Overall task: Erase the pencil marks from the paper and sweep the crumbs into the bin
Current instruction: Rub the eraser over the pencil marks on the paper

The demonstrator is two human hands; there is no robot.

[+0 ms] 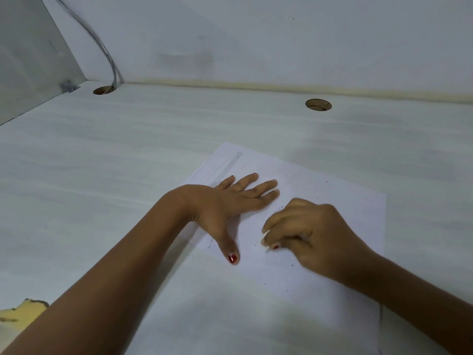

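**Eraser down on the sheet, other hand pinning it flat**

Nearest the camera, both bare forearms reach in from the lower edge, and a chipped yellow patch (23, 310) shows at the bottom-left corner, too cut off to identify. The paper (320, 290), a white sheet, lies on the pale desk (102, 175), skewed so that one corner points away from the person. Its near part runs off the bottom of the view.

On the sheet, the right hand (307, 234) is curled tight, its fingers and thumb pinching a small white eraser (263, 238). Only a sliver of it shows at the fingertips, and it is pressed to the paper. The hand is slightly blurred.

Just beside it, to the left, the left hand (227, 203) lies palm down on the paper with its fingers straight and spread, the thumb pointing back toward the person. It holds nothing and presses the sheet flat. The two hands are close but not touching.

Dark crumbs (281, 208) speckle the paper around and beyond the right hand. Faint grey pencil marks (227, 165) run in a band near the sheet's far-left edge, just past the left fingertips.

Farther back, the desk has two round cable holes, one to the right (318, 105) and one at the far-left corner (103, 90). A grey cable (102, 44) drops down the white wall (281, 34) into the left one. A grey side panel (25, 60) closes off the left.
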